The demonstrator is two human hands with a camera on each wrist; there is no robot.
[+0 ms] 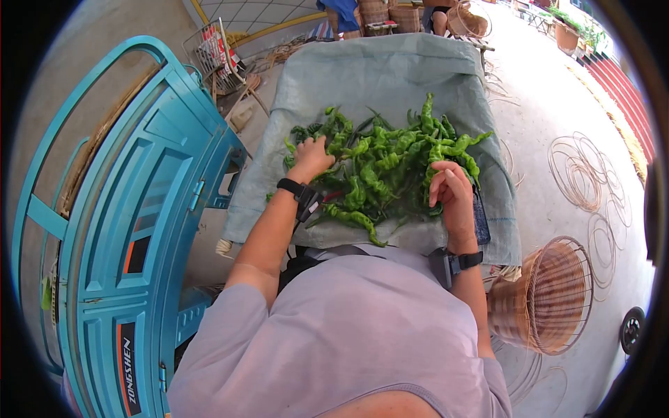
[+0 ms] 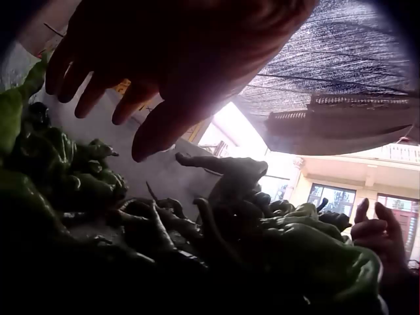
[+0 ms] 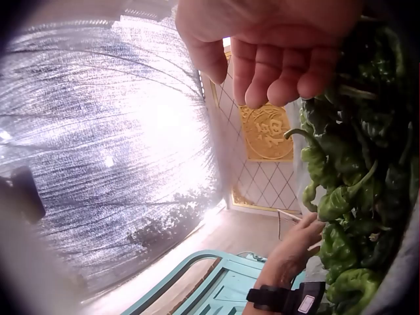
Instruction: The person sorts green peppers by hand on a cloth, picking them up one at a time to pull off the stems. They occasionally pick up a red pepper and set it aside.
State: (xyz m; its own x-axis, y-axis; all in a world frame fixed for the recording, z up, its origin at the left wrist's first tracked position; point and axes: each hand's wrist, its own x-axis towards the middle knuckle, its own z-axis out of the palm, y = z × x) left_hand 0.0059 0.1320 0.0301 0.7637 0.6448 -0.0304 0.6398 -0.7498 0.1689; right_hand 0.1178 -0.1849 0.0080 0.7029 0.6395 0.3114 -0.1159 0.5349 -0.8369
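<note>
A loose heap of green peppers (image 1: 390, 160), long and wrinkled, lies on a grey-green cloth (image 1: 376, 66) in front of the person. At the heap's left side is the left hand (image 1: 313, 159). The left wrist view shows this left hand (image 2: 177, 59) from below, its fingers spread and slightly bent above the peppers (image 2: 302, 243), nothing in them. Over the right edge of the heap hangs the right hand (image 1: 453, 197). In the right wrist view the fingers of this right hand (image 3: 279, 62) bend loosely beside the peppers (image 3: 341, 197), holding nothing.
To the left stands a blue metal vehicle panel (image 1: 139, 230). A wicker basket (image 1: 543, 296) sits on the floor at the right, with coils of cane strip (image 1: 578, 174) beyond it. A dark flat item (image 1: 481, 219) lies by the right wrist. Behind the cloth are more baskets (image 1: 404, 19).
</note>
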